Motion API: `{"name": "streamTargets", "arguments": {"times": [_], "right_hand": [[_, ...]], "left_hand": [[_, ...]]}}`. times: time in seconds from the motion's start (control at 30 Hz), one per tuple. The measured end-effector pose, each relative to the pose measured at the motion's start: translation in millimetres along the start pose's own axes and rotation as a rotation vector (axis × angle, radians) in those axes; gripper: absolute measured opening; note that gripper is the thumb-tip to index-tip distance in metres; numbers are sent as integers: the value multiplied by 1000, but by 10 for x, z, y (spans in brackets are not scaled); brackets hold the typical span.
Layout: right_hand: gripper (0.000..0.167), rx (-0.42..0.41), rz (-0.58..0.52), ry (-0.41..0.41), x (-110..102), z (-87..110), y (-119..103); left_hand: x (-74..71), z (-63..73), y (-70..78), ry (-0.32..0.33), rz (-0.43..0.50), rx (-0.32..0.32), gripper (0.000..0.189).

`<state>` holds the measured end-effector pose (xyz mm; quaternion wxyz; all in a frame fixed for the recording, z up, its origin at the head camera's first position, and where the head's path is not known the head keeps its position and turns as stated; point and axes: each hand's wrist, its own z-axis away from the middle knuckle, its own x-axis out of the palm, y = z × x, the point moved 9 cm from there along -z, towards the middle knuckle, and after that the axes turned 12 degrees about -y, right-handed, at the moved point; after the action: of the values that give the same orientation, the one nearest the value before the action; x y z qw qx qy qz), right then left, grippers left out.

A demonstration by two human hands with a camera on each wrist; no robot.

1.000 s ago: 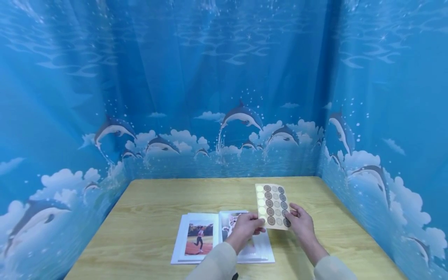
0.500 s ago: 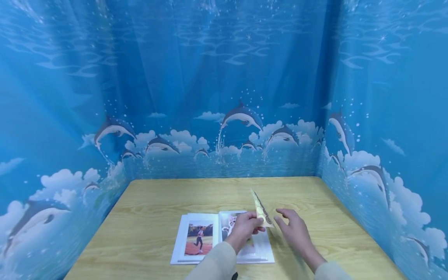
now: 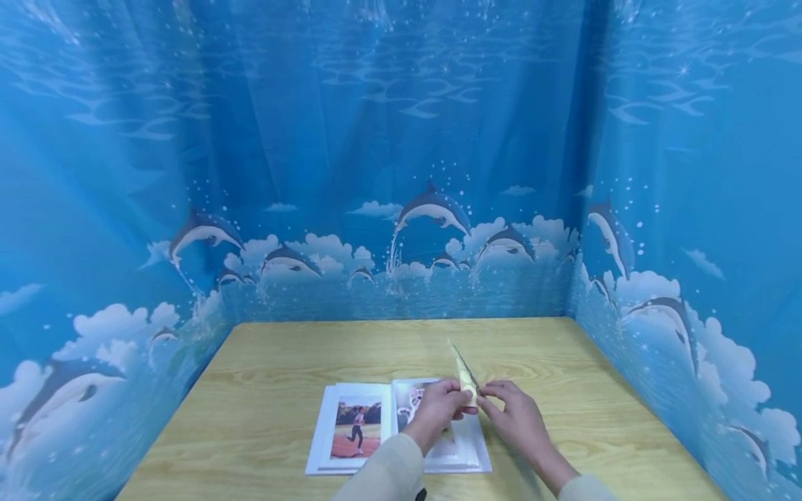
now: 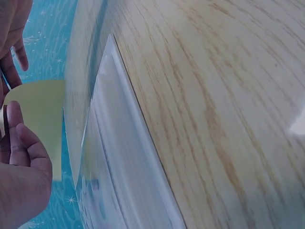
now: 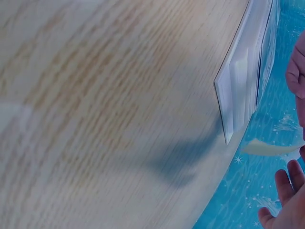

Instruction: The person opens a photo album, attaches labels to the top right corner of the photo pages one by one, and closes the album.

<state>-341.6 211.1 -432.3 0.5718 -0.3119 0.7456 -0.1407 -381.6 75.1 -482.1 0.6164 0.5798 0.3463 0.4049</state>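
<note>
My left hand (image 3: 438,407) pinches the lower left of a cream sticker sheet (image 3: 465,381), which is bowed and turned nearly edge-on in the head view. The thumb and forefinger of my right hand (image 3: 516,421) come together on the sheet's lower right edge. In the left wrist view the plain back of the sticker sheet (image 4: 43,119) shows beside the curled fingers of my left hand (image 4: 28,176). The right wrist view catches the spread outer fingers of my right hand (image 5: 290,205); its pinching tips are mostly out of frame there.
An open photo album (image 3: 315,456) lies on the wooden table (image 3: 263,369) below my hands. Its left page has a photo of a runner (image 3: 357,426); my left hand partly covers a cat picture (image 3: 413,400) on the right page. Blue dolphin curtains (image 3: 351,174) surround the table.
The sticker sheet went from facing the camera, its round stickers visible, to bowed and edge-on. My right hand let go of its right side, then moved in left and pinched its lower edge.
</note>
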Motion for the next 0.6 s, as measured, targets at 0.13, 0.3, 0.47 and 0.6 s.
{"name": "streamTargets", "arguments": {"times": [0.13,0.3,0.47,0.6], "right_hand": [[24,27,-4,-19,35,-11,32],[21,58,-23,-30,42,-7,30],[16,84,-75,-33,30,4,16],[11,140,-146,-32,34,9,80]], "left_hand": [[6,4,2,1,-18,-5,9],[10,7,6,1,-28,0,9],[10,8,11,-12,-31,7,9],[23,3,14,-28,-42,22,10]]}}
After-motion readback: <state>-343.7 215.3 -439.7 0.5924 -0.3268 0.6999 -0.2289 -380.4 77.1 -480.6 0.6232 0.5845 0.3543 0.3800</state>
